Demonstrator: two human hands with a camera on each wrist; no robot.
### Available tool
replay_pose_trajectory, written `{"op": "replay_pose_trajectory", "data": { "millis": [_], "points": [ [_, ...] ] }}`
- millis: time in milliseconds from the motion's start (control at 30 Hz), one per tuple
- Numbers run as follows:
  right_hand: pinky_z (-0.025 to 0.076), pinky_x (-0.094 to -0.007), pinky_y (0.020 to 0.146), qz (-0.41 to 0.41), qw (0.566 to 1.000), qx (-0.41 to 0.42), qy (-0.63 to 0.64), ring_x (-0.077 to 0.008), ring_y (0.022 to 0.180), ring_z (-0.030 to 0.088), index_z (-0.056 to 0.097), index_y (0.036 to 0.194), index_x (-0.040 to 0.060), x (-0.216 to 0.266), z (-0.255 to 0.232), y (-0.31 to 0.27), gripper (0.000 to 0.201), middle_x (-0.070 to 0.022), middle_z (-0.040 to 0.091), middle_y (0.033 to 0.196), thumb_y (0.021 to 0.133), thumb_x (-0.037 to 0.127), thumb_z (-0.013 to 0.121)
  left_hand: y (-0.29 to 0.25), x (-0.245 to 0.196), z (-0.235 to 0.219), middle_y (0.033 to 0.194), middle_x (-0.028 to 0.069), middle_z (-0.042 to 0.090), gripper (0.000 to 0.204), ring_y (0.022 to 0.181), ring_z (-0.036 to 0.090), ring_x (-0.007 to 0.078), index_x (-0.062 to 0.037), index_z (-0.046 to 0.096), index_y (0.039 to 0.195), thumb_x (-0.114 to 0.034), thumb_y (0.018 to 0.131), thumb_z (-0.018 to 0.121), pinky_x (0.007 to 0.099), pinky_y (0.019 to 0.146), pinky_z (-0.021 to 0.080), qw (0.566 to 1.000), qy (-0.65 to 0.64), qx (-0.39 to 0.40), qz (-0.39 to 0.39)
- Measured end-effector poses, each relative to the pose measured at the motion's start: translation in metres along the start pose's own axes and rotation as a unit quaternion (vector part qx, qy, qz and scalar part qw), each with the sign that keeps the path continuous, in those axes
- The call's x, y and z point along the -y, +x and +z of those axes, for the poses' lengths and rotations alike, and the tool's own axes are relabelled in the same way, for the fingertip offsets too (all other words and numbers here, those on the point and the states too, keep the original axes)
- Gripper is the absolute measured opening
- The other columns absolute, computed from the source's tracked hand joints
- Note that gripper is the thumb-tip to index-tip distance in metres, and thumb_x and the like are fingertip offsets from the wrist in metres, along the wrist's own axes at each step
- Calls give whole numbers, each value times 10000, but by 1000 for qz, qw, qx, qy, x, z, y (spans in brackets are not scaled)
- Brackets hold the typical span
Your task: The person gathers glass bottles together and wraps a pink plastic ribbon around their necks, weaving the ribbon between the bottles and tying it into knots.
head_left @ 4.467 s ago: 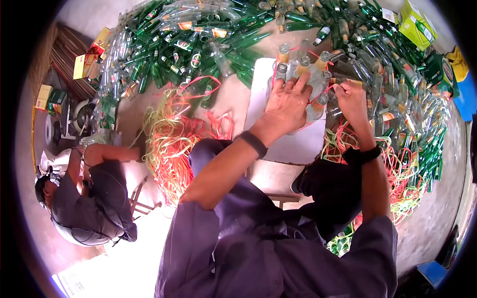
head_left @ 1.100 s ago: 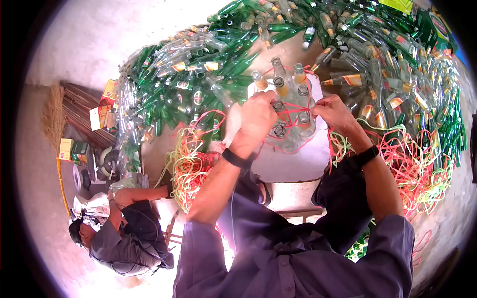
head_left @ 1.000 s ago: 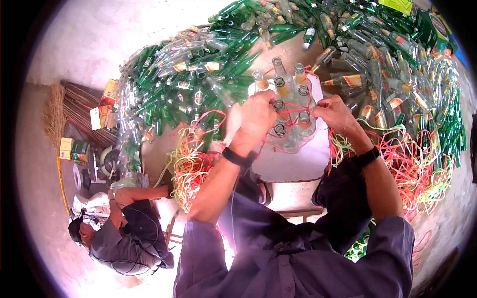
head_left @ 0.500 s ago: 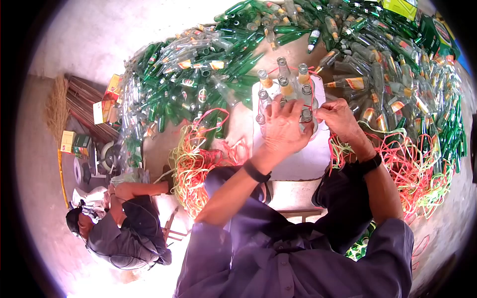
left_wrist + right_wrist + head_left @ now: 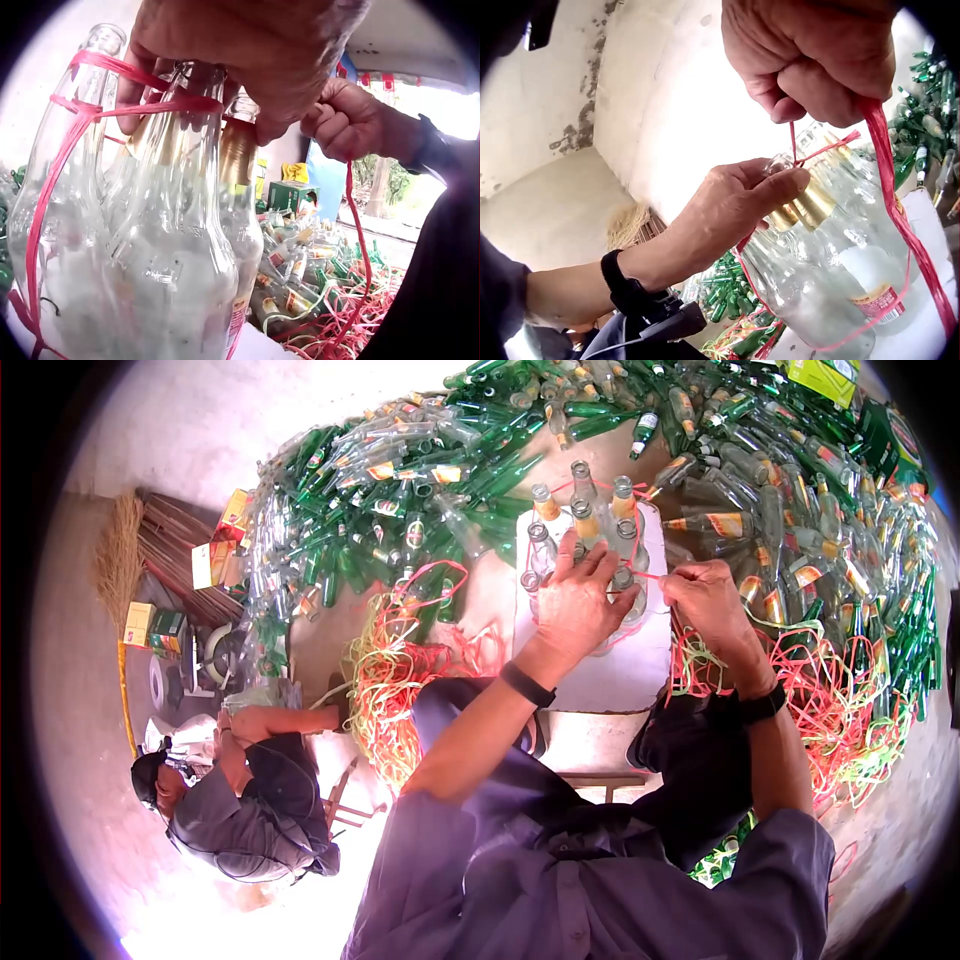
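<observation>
Several clear glass bottles point(image 5: 538, 547) stand upright in a cluster on a white board point(image 5: 600, 685), with red strap point(image 5: 898, 214) round them and across their necks. The left hand point(image 5: 582, 610) lies over the necks; in the left wrist view its fingers reach down among the bottles point(image 5: 169, 262). Its thumb presses a gold-foiled neck point(image 5: 814, 204) in the right wrist view. Just right of the cluster, the right hand point(image 5: 708, 605) pinches a strand running from the necks, and a loose length point(image 5: 357, 225) hangs below its curled fingers.
Green and clear bottles point(image 5: 400, 490) lie piled behind and to the right. Tangles of red and yellow-green strap point(image 5: 390, 690) flank the board. At the left, another person point(image 5: 245, 810) sits low near cartons point(image 5: 210, 563) and a broom point(image 5: 122, 560).
The left hand has moved from the cluster's left side to over the necks since about a second ago. The right hand has drawn slightly away to the right, with the strand stretched between.
</observation>
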State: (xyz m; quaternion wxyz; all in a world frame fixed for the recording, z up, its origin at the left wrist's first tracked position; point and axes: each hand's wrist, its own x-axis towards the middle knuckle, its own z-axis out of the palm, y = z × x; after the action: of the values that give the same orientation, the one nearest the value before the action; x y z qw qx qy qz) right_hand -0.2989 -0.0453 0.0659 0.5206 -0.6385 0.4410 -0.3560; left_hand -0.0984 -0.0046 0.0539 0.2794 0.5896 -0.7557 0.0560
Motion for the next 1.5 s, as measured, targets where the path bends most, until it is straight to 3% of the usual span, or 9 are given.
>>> {"op": "replay_pose_trajectory", "data": {
  "millis": [233,667,1000,1167,1267,1400,1433,1467,1500],
  "points": [
    [291,-257,472,85,996,-14,32,-35,531,384,625,633,-19,14,-6,-5,202,45,458,531,795,100,608,0,-1,-1,1147,134,707,461,1288,477,428,-63,688,1113,-340,759,787,467,1003,476,1000,-12,14,-16],
    [312,-253,479,40,998,-33,-30,-33,545,415,619,664,-50,1,-16,-5,225,35,493,562,834,97,615,1,1,-2,1144,123,709,453,1332,442,389,-52,693,1108,-340,766,765,487,972,500,999,-4,27,-26],
    [357,-271,487,39,983,-22,-176,-47,558,454,644,684,-31,-4,-24,-7,305,3,530,567,859,218,655,-2,6,4,1140,112,701,451,1321,448,372,-20,687,1055,-313,723,769,502,900,515,999,-26,-8,-27],
    [373,-262,532,111,990,-34,-80,-49,575,454,624,684,-18,-19,-23,-8,318,18,539,595,902,213,645,-3,7,5,1135,109,698,437,1326,440,368,-11,686,1026,-319,726,762,507,877,514,999,-39,-17,-22],
    [371,-256,539,124,983,-40,-125,-56,579,448,608,679,-16,-17,-24,-7,313,22,530,596,902,201,642,-2,6,-2,1164,64,688,465,1329,443,362,-55,683,1091,-348,741,769,467,927,534,999,-24,14,-32],
    [374,-291,523,-32,969,-71,-233,-61,571,426,583,691,-26,17,-15,-8,296,-42,495,569,913,158,650,-2,7,-4,1144,65,683,454,1331,441,367,-43,684,1081,-339,747,766,476,934,526,999,-32,14,-30],
    [394,-339,511,-149,941,-69,-296,-142,514,476,571,721,-22,15,-19,-1,274,-110,495,584,918,145,661,-3,8,-4,1153,76,677,452,1331,442,375,-36,677,1085,-335,756,760,484,939,520,999,-34,12,-26],
    [394,-339,511,-152,939,-70,-300,-142,514,476,571,721,-22,20,-20,7,274,-110,495,584,918,145,661,-3,8,-3,1162,87,671,450,1331,443,383,-29,669,1088,-332,766,754,492,944,514,999,-35,10,-21],
    [407,-367,515,-229,902,-69,-359,-216,528,513,567,729,-13,26,-21,17,264,-130,514,614,912,148,668,-3,8,-4,1162,87,671,450,1331,443,383,-29,669,1088,-332,766,754,492,944,514,999,-36,6,-20]
  ]
}}
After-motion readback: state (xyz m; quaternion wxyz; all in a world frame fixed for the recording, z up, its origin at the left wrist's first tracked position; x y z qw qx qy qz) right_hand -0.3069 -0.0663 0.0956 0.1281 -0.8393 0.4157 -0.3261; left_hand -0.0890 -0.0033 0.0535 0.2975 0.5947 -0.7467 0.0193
